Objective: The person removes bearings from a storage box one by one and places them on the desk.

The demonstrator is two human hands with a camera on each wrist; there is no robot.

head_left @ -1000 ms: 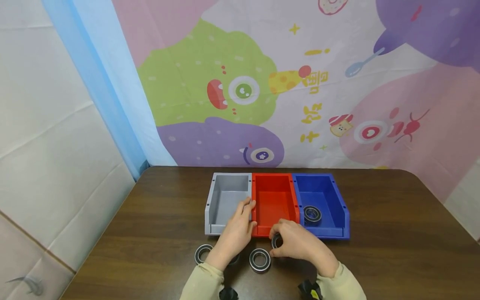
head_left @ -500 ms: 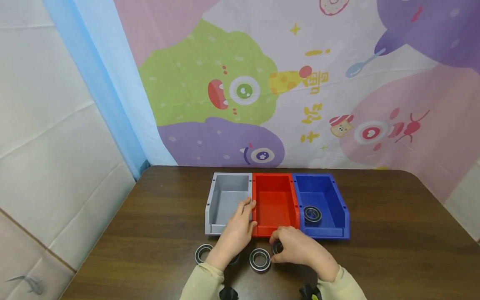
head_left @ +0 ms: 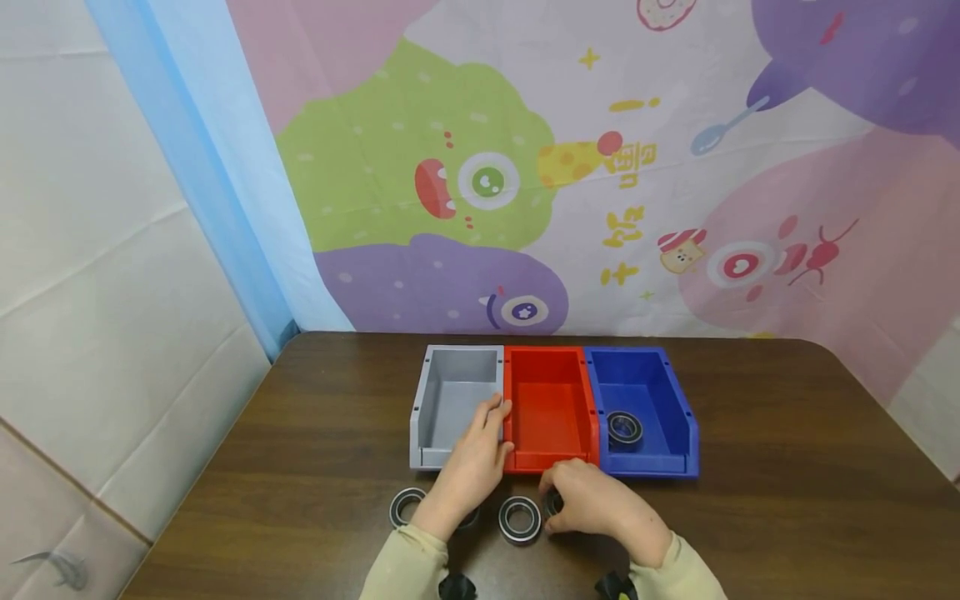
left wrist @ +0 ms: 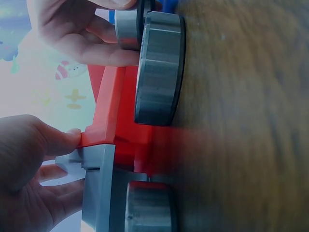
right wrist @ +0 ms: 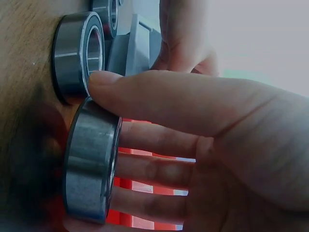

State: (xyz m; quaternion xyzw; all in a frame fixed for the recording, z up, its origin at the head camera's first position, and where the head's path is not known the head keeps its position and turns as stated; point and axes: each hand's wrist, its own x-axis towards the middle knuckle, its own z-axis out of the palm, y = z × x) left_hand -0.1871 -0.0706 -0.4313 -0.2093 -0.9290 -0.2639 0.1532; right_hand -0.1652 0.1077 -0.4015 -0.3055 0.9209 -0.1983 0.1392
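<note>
Currently | right hand (head_left: 592,504) grips 1 bearing (right wrist: 91,162) | left hand (head_left: 468,467), loose, touches red bin (head_left: 551,400) | yellow characters (head_left: 624,227) unreadable

- Table (head_left: 787,467), seen from the person's side: cloth (head_left: 420,150) behind it at 12 o'clock.
- On it: middle bin (head_left: 547,404), left bin (head_left: 459,400) adjoining at 9, right bin (head_left: 647,387) at 3.
- In the right bin, toward 7: first bearing (head_left: 612,430).
- Before the middle bin, toward 7: second bearing (head_left: 505,522).
- From that, at 2: third bearing (head_left: 552,504), in the right hand (head_left: 598,502).
- At 9: fourth bearing (head_left: 470,520), mostly hidden; farther out, fifth bearing (head_left: 397,509).
</note>
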